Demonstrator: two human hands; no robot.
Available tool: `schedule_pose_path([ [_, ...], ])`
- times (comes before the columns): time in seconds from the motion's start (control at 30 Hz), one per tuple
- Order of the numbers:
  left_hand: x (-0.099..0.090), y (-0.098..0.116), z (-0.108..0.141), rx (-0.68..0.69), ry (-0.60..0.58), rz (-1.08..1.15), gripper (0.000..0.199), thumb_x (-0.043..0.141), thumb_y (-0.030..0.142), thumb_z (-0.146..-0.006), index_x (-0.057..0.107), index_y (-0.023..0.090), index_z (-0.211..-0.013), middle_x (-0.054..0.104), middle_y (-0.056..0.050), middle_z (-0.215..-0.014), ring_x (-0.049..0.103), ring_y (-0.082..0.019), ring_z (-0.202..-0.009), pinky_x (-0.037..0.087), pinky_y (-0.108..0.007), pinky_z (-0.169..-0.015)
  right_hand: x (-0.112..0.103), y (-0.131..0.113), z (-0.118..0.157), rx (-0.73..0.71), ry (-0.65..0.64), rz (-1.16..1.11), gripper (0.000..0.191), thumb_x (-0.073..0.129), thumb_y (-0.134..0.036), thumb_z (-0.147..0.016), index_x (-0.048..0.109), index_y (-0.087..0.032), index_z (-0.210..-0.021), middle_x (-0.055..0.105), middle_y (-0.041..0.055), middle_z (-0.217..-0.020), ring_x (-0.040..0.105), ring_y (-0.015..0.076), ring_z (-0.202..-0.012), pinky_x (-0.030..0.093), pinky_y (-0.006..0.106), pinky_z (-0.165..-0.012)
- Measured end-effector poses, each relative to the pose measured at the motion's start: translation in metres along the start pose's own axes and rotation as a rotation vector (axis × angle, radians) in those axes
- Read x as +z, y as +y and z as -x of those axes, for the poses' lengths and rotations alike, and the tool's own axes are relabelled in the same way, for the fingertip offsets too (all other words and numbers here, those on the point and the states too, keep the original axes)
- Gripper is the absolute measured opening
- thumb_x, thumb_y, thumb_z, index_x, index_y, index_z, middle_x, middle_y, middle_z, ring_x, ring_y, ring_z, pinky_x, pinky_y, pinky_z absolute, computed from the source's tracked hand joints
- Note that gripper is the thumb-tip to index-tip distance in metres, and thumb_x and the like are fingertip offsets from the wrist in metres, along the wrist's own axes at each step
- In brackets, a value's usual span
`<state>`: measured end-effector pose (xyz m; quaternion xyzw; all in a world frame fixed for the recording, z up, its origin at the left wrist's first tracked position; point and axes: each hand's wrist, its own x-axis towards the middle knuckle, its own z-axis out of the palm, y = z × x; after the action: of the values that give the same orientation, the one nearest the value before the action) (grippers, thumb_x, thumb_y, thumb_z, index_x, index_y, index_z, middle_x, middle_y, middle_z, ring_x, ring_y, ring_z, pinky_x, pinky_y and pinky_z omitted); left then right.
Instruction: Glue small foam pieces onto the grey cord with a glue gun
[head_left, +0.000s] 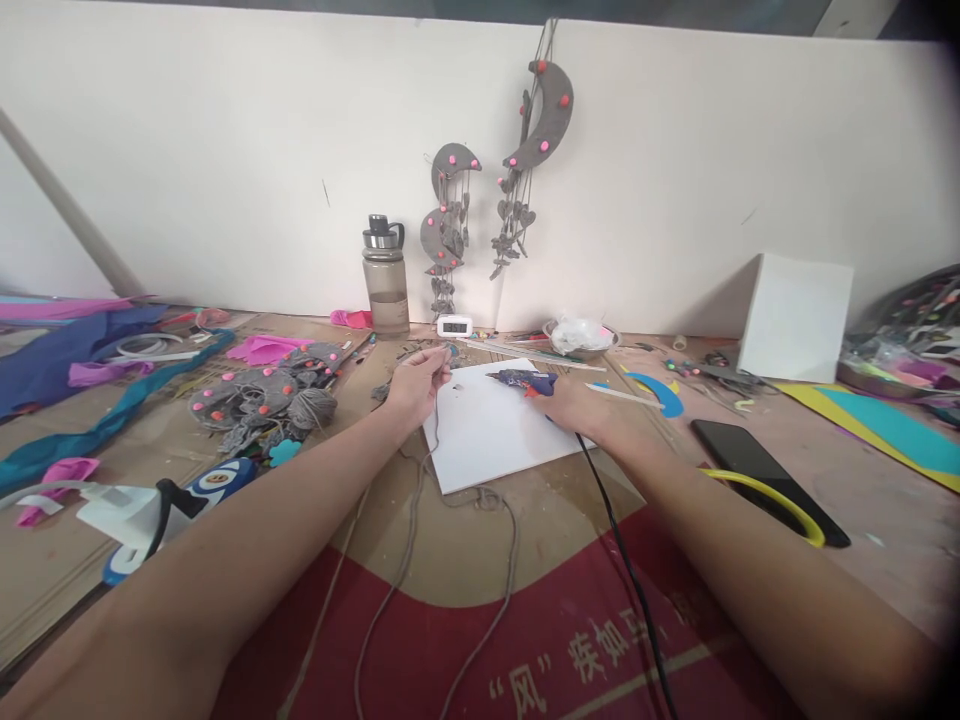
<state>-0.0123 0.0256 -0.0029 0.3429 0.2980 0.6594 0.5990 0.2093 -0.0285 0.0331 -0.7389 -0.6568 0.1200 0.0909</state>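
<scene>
Above the white board [495, 440], a glue gun [529, 381] faced the left hand [417, 386], seemingly for a gluing step.
The left fingertips were pinched together, apparently on grey cord [515, 540] that trailed over the cardboard [450, 565]; anything smaller there was unclear. The right hand [568, 405] gripped the glue gun, its nozzle pointing left; the next move likely called for steady aim, clear of the fingertips.

One head-worn view — forward and down across the worktop [892, 500].
</scene>
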Motion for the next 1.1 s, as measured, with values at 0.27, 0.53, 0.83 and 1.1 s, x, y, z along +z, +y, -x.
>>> schedule_pose_path([
  [0.27, -0.007, -0.004, -0.005, -0.047, -0.016, 0.004, 0.006, 0.065, 0.009, -0.076, 0.066, 0.008, -0.07, 0.061, -0.004, -0.065, 0.057, -0.008, -0.059, 0.051, -0.019, -0.058, -0.006, -0.013, 0.01, 0.024, 0.211, -0.455, 0.024, 0.057, -0.033, -0.075, 0.053, -0.017, -0.093, 0.067, 0.0098, -0.091, 0.066, 0.0196, -0.071, 0.045, 0.027, -0.055],
  [0.53, -0.007, -0.001, -0.001, -0.08, -0.032, -0.091, 0.006, 0.066, 0.016, -0.076, 0.066, 0.01, -0.077, 0.065, -0.004, -0.073, 0.058, -0.008, -0.057, 0.046, -0.019, -0.049, 0.01, -0.039, 0.036, -0.447, 0.219, -0.77, 0.023, 0.044, -0.017, -0.078, 0.044, -0.019, -0.101, 0.064, 0.0047, -0.095, 0.06, 0.011, -0.061, 0.05, 0.026, -0.056],
  [0.83, -0.001, 0.002, 0.004, -0.088, -0.019, -0.127, 0.009, 0.069, 0.018, -0.073, 0.064, 0.011, -0.076, 0.065, -0.004, -0.073, 0.058, -0.009, -0.057, 0.045, -0.02, -0.048, 0.026, -0.035, 0.031, -0.474, 0.284, -0.498, 0.028, 0.045, -0.033, -0.089, 0.046, -0.015, -0.111, 0.064, 0.0073, -0.082, 0.059, 0.0181, -0.067, 0.047, 0.031, -0.065],
  [1.1, 0.003, 0.001, 0.007, -0.086, -0.044, -0.165, 0.019, 0.076, 0.022, -0.066, 0.064, 0.011, -0.074, 0.065, -0.005, -0.073, 0.059, -0.01, -0.057, 0.043, -0.021, -0.048, 0.026, -0.034, 0.031, -0.443, 0.316, -0.396, 0.036, 0.044, -0.032, -0.09, 0.045, -0.015, -0.121, 0.066, 0.0113, -0.099, 0.061, 0.0216, -0.083, 0.046, 0.032, -0.074],
])
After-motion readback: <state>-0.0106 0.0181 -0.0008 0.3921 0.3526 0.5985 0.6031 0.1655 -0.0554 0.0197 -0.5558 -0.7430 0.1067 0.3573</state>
